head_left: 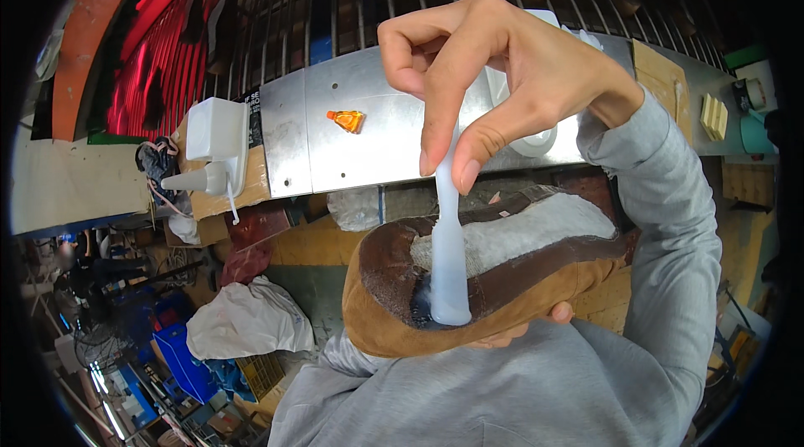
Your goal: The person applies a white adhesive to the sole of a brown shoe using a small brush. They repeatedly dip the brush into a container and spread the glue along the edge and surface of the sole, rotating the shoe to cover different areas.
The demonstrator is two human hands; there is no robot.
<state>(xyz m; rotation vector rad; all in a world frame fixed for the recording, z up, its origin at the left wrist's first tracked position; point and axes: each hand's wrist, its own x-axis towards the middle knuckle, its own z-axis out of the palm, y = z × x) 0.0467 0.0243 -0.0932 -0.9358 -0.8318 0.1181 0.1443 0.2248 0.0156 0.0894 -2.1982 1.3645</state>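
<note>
Brown suede shoe upper [394,313] sole-up; white applicator [448,254] upright on it.

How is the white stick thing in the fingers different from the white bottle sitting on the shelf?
The white applicator stick is thin and long; the white squeeze bottle is fat and boxy. The stick stands upright, its tip pressed on the brown suede shoe; the bottle's nozzle points sideways. The right hand pinches the stick, while nothing touches the bottle. The left hand is under the shoe. Both are whitish plastic.

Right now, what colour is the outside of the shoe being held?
Tan-brown suede on the shoe, with a darker brown band around the bottom edge; the head view shows it best.
</note>
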